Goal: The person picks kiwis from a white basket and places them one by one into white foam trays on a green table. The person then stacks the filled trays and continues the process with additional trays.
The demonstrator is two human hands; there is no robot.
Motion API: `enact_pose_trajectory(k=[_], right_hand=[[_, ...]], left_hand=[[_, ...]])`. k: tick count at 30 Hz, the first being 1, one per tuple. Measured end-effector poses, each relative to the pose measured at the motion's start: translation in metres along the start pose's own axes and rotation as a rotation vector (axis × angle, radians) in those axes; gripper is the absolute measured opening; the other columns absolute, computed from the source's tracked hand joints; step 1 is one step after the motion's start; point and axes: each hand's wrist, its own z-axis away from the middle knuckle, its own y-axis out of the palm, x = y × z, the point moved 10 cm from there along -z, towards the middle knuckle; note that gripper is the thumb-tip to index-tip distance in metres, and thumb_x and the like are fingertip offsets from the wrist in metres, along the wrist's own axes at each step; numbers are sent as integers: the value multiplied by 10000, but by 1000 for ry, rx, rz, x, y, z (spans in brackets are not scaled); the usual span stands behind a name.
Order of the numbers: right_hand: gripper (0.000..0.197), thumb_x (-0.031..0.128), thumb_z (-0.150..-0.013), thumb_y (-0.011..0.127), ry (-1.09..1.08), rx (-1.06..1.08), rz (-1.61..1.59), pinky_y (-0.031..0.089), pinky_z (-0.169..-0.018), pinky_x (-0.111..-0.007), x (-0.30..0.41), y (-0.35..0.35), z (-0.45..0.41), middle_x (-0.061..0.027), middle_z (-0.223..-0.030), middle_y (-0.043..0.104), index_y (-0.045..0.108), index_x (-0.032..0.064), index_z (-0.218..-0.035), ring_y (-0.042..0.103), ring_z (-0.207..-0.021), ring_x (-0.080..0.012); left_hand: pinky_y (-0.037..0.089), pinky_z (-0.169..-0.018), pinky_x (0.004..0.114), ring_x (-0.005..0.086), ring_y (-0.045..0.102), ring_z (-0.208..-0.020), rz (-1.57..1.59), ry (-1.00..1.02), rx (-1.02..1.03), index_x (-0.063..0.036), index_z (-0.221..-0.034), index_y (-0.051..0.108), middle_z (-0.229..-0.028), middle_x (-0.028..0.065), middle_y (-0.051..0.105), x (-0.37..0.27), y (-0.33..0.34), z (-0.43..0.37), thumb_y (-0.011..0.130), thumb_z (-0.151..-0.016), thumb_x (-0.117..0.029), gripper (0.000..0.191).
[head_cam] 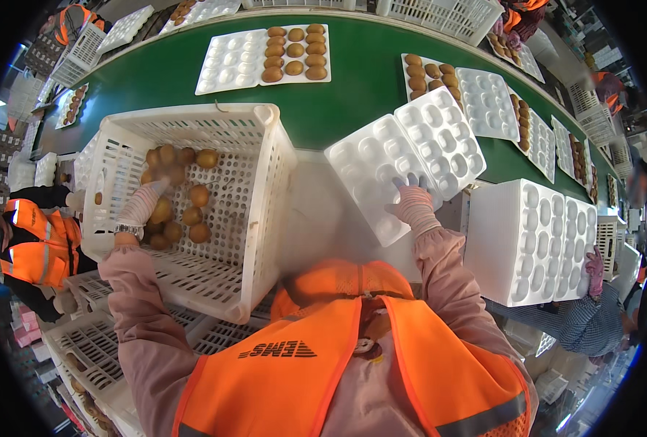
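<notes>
My left hand [147,203], in a pale glove with a watch at the wrist, reaches into a white perforated plastic crate [255,218] at the left. Its blurred fingertips are among brown kiwifruit [199,195] on the crate's floor; whether they grip one is unclear. My right hand [412,198], gloved too, lies with spread fingers on a white foam tray [375,158] with hollows. That tray is tilted at the edge of the green conveyor belt [356,104], and its cups hold no fruit.
A tall stack of white foam trays [492,240] stands at the right, beside a co-worker's gloved hand [595,270]. Trays with kiwifruit [296,53] lie on the belt. More crates [96,349] stand below left. A co-worker in an orange vest [42,243] is at the far left.
</notes>
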Motion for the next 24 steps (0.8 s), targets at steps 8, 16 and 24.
enact_pose_trajectory(k=[8,16,24], right_hand=[[680,506,-778,724,-3,194,-200,513,-922,-431,49,70,1,-194,-1281,578,549,139,-1324,591,-1146,-347],[572,352,-864,689,-76,303,-309,555,-864,-434,77,83,-28,-159,-1230,630,509,65,-1325,651,-1090,-323],[304,141,-923,499,-182,246,-514,521,-901,-444,96,87,-32,-167,-1249,607,610,51,-1191,632,-1091,-346]], left_hand=[[564,-831,409,282,637,-1012,-3353,421,235,55,-1298,536,-1170,174,621,60,-161,-16,611,-904,-304,539],[561,-897,432,291,630,-1034,-3555,-348,15,78,-1194,575,-1130,181,621,-1,-353,-105,615,-954,-227,390],[567,-887,446,311,604,-1042,-3645,-92,129,82,-1175,521,-1136,187,579,-61,-364,-147,641,-966,-219,386]])
